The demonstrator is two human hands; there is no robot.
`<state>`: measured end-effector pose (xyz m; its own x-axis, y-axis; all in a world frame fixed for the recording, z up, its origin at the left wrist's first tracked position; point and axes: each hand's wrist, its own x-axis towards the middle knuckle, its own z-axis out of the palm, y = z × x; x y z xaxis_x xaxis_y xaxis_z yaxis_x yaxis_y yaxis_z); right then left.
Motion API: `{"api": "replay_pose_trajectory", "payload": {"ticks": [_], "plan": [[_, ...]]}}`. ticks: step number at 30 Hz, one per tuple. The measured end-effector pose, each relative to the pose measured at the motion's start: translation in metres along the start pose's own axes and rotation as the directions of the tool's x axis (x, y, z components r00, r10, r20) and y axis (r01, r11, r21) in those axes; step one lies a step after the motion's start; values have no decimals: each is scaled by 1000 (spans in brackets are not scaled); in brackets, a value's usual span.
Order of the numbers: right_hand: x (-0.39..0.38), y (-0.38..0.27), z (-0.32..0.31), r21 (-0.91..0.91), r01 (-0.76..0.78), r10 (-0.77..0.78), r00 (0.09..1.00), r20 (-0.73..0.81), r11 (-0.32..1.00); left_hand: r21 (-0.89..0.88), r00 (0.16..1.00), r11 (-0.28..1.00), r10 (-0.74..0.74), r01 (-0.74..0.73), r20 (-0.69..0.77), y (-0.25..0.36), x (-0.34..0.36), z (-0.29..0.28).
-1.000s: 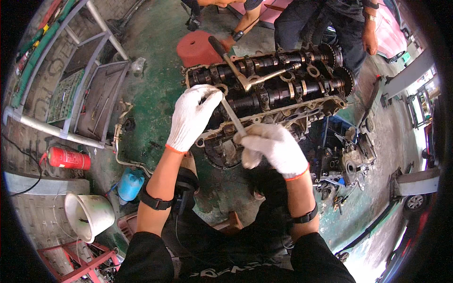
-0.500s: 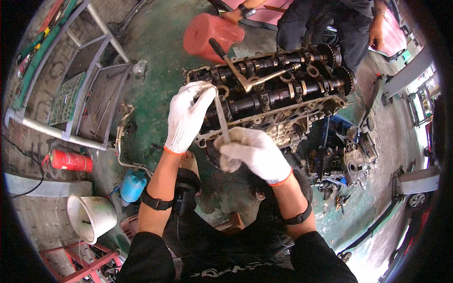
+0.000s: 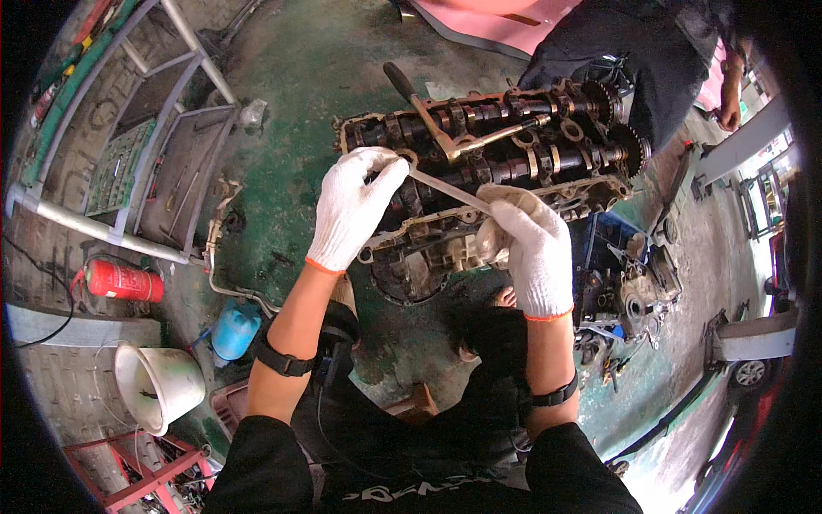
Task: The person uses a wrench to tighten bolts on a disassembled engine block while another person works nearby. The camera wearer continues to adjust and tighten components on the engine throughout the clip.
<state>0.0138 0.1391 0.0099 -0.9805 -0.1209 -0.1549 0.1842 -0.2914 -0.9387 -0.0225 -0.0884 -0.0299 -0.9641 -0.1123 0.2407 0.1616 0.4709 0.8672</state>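
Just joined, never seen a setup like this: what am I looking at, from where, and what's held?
No robot here: a person works bare-armed in white gloves, seen from a fisheye camera on their head, looking down, so edges bend. The left hand and right hand both hold a slim bar; its exact kind is unclear. Before them sits an engine part with toothed wheels; an L-shaped tool rests on top. Another person is beyond.

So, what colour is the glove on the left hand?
The glove is white with an orange edge; head view.
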Motion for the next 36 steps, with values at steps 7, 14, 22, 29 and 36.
{"api": "replay_pose_trajectory", "payload": {"ticks": [7,14,22,29,36], "plan": [[1,-6,-5,-110,-83,90,994,61,990,13,999,1000,-26,26,28,4,1,-3],[-6,7,19,-252,-320,393,857,334,913,18,998,999,34,-35,54,4,2,-6],[-11,37,52,-85,-291,291,800,525,953,-67,1000,998,-4,4,11,5,1,-3],[-11,12,32,-187,-275,330,847,418,943,-51,1000,999,1,-3,-29,8,-3,-9],[-7,0,20,-172,-168,196,967,161,971,136,995,987,94,-88,-43,5,-5,-4]]}}
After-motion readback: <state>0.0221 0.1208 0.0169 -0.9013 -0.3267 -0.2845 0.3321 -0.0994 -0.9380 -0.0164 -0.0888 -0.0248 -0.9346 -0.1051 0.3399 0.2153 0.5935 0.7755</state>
